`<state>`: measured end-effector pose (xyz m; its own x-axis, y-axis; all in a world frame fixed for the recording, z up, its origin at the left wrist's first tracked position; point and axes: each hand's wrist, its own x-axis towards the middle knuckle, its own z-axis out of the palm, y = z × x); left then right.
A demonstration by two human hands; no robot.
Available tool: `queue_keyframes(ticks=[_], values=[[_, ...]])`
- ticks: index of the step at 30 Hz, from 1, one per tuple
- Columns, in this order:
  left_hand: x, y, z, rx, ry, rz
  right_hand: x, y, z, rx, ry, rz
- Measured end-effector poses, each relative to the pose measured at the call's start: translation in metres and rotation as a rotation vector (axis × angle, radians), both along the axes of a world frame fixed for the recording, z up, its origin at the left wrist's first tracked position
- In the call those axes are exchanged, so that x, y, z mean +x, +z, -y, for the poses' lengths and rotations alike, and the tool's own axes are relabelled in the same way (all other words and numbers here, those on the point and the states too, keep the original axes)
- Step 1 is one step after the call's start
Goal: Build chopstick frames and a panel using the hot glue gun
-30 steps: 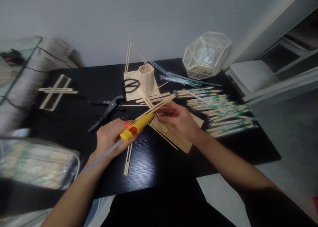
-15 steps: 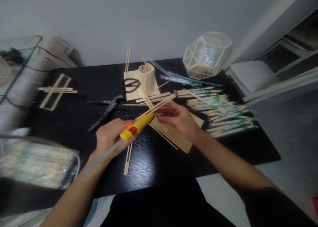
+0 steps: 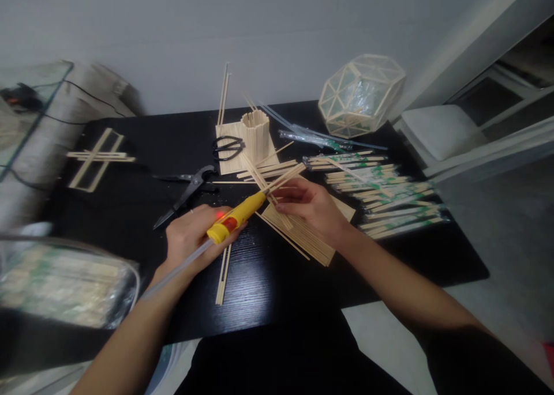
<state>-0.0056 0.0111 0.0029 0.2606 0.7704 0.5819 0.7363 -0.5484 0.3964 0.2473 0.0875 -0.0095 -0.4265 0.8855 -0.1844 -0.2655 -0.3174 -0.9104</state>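
My left hand (image 3: 194,233) is wrapped round a yellow glue gun (image 3: 238,215) with a clear glue stick (image 3: 177,270) trailing from its back. The gun's nozzle points up and right, at a crossed frame of thin wooden sticks (image 3: 283,179). My right hand (image 3: 314,210) pinches that frame near its crossing; its thumb and fingers are closed on the lower sticks. Whether the nozzle touches the wood I cannot tell. Below my right hand lies a flat panel of sticks (image 3: 309,242). Behind the frame a round stick cup (image 3: 256,135) stands on a square stick base (image 3: 229,163).
Black-handled scissors (image 3: 228,147) and pliers (image 3: 186,196) lie left of centre. Another crossed frame (image 3: 101,158) is at the far left. Wrapped chopsticks (image 3: 385,193) cover the right side, below a faceted stick globe (image 3: 362,95). A bag of chopsticks (image 3: 64,285) sits lower left.
The glue gun in my left hand has drawn back slightly, down and to the left. My right hand and the crossed frame have stayed almost where they were.
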Motion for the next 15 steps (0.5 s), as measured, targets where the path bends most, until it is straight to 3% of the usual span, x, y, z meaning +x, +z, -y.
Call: queue_keyframes(ticks=[15], values=[[-0.0019, 0.0017, 0.0006, 0.008, 0.006, 0.015, 0.0016, 0.0006, -0.0019, -0.01, -0.011, 0.002]])
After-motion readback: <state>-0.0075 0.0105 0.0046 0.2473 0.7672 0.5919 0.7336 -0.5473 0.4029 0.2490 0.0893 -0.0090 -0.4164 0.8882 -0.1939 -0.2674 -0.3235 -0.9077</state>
